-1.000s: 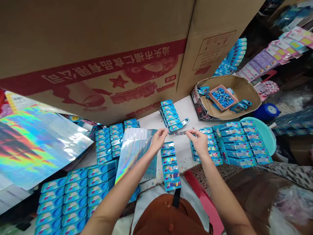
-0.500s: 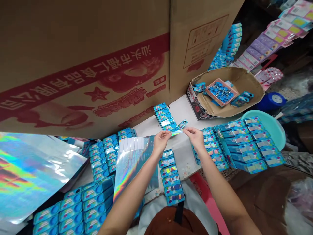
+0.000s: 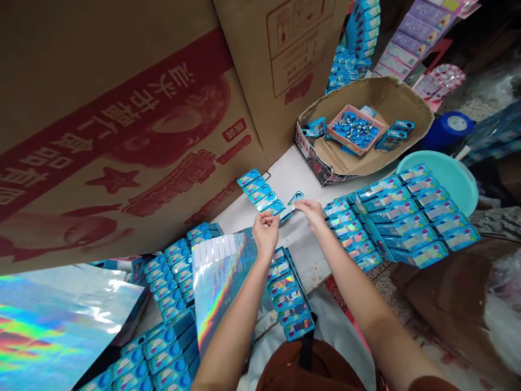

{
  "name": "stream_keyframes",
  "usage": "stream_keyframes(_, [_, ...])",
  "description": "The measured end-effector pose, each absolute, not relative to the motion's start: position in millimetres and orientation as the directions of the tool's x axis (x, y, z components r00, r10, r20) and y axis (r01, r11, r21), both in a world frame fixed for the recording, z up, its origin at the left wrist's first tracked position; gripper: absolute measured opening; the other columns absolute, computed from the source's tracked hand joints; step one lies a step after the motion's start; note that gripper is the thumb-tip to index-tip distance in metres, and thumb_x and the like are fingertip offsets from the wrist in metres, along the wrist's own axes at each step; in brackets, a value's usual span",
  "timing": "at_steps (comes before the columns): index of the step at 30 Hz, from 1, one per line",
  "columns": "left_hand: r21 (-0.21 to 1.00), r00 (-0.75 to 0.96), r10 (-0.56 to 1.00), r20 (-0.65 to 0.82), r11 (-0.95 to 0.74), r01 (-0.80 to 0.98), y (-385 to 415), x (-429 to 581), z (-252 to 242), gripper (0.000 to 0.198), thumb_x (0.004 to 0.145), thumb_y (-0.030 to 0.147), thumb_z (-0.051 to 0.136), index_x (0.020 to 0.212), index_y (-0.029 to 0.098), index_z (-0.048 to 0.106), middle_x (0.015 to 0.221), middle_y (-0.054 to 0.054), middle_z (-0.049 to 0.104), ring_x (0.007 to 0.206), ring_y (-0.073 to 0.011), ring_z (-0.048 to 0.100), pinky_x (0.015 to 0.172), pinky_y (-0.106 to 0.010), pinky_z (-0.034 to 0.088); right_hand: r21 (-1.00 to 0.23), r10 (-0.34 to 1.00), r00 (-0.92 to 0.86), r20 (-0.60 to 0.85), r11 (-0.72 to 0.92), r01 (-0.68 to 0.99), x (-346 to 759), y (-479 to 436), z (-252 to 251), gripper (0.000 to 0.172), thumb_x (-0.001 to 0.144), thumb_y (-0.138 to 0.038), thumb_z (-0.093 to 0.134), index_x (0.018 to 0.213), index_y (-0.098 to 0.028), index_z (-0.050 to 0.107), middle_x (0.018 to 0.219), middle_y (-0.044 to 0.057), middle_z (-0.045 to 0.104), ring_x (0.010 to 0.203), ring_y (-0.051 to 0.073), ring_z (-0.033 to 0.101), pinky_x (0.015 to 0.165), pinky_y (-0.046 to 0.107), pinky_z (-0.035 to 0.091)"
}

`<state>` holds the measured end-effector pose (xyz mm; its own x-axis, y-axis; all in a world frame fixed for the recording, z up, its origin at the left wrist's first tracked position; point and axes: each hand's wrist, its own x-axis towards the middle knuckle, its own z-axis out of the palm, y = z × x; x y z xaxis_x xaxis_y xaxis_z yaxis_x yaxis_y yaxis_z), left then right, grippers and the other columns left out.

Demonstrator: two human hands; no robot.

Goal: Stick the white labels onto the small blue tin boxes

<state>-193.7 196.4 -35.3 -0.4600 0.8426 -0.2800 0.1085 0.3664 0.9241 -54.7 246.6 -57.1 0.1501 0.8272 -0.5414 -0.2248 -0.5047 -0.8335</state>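
My left hand (image 3: 266, 232) is closed in a pinch beside the front end of a short row of blue packs (image 3: 259, 191); what its fingertips hold, if anything, is hidden. A little to the right, my right hand (image 3: 312, 213) has thumb and forefinger together on a small shiny sticker strip (image 3: 292, 207), seen nearly edge-on. Just beyond those fingertips lies a small blue card (image 3: 296, 197) with a dark round spot. Below my left wrist is a sheet of holographic stickers (image 3: 222, 271). Between my forearms sits a row of blue packs with shiny labels (image 3: 288, 297).
A tall cardboard box (image 3: 163, 136) walls off the far left. At the back right, a cut-down carton (image 3: 321, 163) holds a pink tray (image 3: 376, 133) of blue-and-silver pieces. Stacked blue packs (image 3: 407, 217) stand right, before a turquoise basin (image 3: 468, 187). More packs (image 3: 163, 347) fill the lower left.
The shiny strip stretched between both hands has shifted toward my right fingertips. My left hand has dropped slightly lower; my right hand has moved left and up. The camera view has turned.
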Motion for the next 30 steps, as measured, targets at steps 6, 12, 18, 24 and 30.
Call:
stream_keyframes(6, [0.901,-0.502,0.814,-0.292,0.41,0.141,194.5,-199.4,-43.3,0.03,0.067,0.036,0.07,0.086,0.019,0.054,0.067,0.003,0.064,0.059,-0.0103,0.053,0.066,-0.024,0.043,-0.77,0.79,0.086,-0.607,-0.558,-0.31,-58.6,247.7,-67.8,0.018,0.046,-0.026,0.078,0.059,-0.016,0.069,0.059,0.0,0.065,0.058,0.011,0.056,0.065,0.027,0.046])
stream_keyframes(12, [0.908,-0.489,0.82,-0.297,0.401,0.119,194.3,-200.5,-44.6,0.03,0.067,0.035,0.068,0.086,0.019,0.051,0.066,0.003,0.061,0.058,-0.0093,0.052,0.067,-0.024,0.044,-0.734,0.767,0.049,-0.64,-0.591,-0.335,-60.0,249.2,-70.3,0.019,0.046,-0.027,0.079,0.057,-0.016,0.068,0.059,0.001,0.066,0.058,0.011,0.057,0.064,0.027,0.047])
stream_keyframes(18, [0.858,-0.474,0.849,-0.234,0.41,0.31,193.2,-201.3,-45.8,0.025,0.071,0.035,0.064,0.087,0.02,0.051,0.069,0.002,0.063,0.065,-0.0128,0.056,0.07,-0.026,0.043,-0.709,0.744,0.019,-0.667,-0.628,-0.32,-63.3,246.7,-73.7,0.02,0.047,-0.027,0.079,0.059,-0.016,0.068,0.057,0.001,0.066,0.061,0.013,0.058,0.065,0.027,0.046])
stream_keyframes(24, [0.811,-0.452,0.881,-0.139,0.363,0.459,190.0,-199.5,-44.8,0.022,0.074,0.034,0.062,0.088,0.022,0.05,0.074,0.001,0.065,0.07,-0.0145,0.057,0.071,-0.027,0.043,-0.725,0.76,0.019,-0.65,-0.612,-0.317,-67.5,244.5,-71.0,0.014,0.049,-0.025,0.073,0.057,-0.016,0.066,0.057,-0.002,0.063,0.061,0.011,0.053,0.065,0.026,0.041])
stream_keyframes(30, [0.782,-0.454,0.884,-0.114,0.362,0.508,190.3,-199.4,-47.0,0.026,0.073,0.033,0.063,0.089,0.022,0.046,0.075,0.001,0.065,0.07,-0.0162,0.06,0.072,-0.028,0.043,-0.755,0.781,0.051,-0.623,-0.582,-0.302,-74.5,241.8,-72.3,0.018,0.05,-0.027,0.072,0.061,-0.017,0.062,0.056,-0.006,0.056,0.059,0.009,0.047,0.062,0.024,0.037])
